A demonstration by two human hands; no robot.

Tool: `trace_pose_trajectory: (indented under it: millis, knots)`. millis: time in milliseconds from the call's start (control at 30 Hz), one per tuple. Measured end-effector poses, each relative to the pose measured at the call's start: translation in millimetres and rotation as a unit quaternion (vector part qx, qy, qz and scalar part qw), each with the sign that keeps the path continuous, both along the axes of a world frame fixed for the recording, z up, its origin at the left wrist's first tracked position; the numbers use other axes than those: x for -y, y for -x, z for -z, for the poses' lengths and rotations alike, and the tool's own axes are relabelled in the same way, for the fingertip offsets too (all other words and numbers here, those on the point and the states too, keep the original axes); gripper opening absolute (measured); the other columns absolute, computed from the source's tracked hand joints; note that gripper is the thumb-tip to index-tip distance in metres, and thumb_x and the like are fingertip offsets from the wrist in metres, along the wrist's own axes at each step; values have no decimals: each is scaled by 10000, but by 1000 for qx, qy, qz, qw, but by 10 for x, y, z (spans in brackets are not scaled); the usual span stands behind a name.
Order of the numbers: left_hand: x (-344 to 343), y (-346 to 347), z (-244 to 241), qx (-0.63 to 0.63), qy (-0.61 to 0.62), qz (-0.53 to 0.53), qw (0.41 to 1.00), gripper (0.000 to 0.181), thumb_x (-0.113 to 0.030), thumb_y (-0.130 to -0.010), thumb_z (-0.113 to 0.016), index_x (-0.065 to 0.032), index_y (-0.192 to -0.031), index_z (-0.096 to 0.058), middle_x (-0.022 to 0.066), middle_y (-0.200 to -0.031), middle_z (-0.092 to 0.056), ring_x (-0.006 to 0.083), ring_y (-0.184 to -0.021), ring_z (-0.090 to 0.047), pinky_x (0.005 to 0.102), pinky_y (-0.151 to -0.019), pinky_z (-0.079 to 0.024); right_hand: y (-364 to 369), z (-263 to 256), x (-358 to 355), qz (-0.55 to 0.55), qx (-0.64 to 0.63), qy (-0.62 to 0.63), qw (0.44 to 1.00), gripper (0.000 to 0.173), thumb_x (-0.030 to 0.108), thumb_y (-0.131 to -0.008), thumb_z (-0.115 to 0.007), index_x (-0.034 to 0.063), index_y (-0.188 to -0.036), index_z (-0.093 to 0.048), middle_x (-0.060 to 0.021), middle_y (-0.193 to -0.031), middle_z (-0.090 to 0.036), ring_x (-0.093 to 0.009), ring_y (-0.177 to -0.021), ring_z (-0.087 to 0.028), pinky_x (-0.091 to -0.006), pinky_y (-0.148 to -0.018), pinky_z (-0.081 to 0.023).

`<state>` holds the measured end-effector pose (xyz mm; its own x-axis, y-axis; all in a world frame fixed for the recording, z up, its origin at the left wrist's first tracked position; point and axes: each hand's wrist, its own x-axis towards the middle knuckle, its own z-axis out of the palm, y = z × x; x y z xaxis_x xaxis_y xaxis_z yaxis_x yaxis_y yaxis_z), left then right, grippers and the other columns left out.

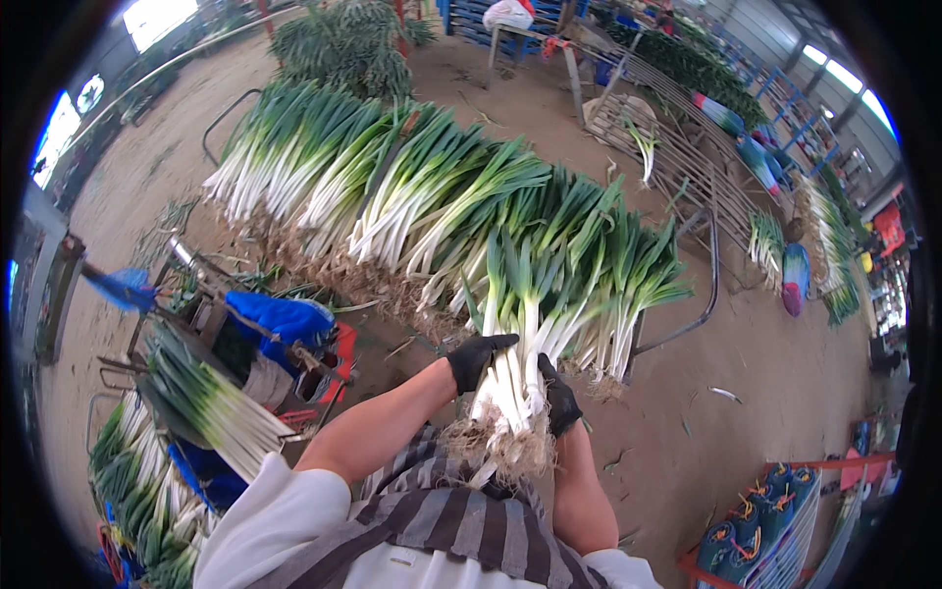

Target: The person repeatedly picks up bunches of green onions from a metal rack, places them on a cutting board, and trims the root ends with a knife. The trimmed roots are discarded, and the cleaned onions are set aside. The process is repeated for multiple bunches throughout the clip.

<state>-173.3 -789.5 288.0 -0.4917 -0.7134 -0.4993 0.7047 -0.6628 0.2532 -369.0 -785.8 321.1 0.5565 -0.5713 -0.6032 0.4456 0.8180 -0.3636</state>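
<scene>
A bundle of green onions (519,375), white stalks and shaggy roots towards my striped apron, lies between my two black-gloved hands. My left hand (478,361) grips its left side, thumb across the stalks. On the right side my right hand (561,397) is closed around the same bundle, its fingers partly hidden behind it. Just beyond, a long row of green onions (397,199) rests on a metal-framed rack (710,294), leaves pointing away and roots towards me. A dark strap (379,173) crosses the row.
At left stand a cloth-draped frame with a blue cloth (280,316) and trimmed green onions (221,405). A slatted metal rack (662,132) is at the upper right. A red-edged cart (765,545) with wrapped bundles stands lower right. A loose stalk (725,394) lies on the floor.
</scene>
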Motion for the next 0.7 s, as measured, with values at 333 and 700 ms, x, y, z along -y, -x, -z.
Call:
trace_pose_trajectory:
  millis: [333, 700]
  knots:
    - [-771, -472, -272, 133, 41, -38, 990, 397, -229, -890, -741, -23, -1213, -638, 87, -955, -733, 190, -707, -698, 327, -654, -590, -499, 148, -721, -8, 31, 18, 999, 495, 368, -1014, -561, 17, -1363, -541, -142, -1200, -677, -297, -1067, -671, -429, -937, -555]
    - [-2829, -3427, -1322, 294, 153, -307, 892, 386, -271, -877, -775, -21, -1159, -693, 62, -937, -734, 124, -764, -689, 288, -686, -549, -3623, -1276, -2093, -139, 24, 363, 921, 580, 200, -989, -628, 11, -1483, -389, -125, -1429, -513, -236, -1257, -534, -381, -1070, -434]
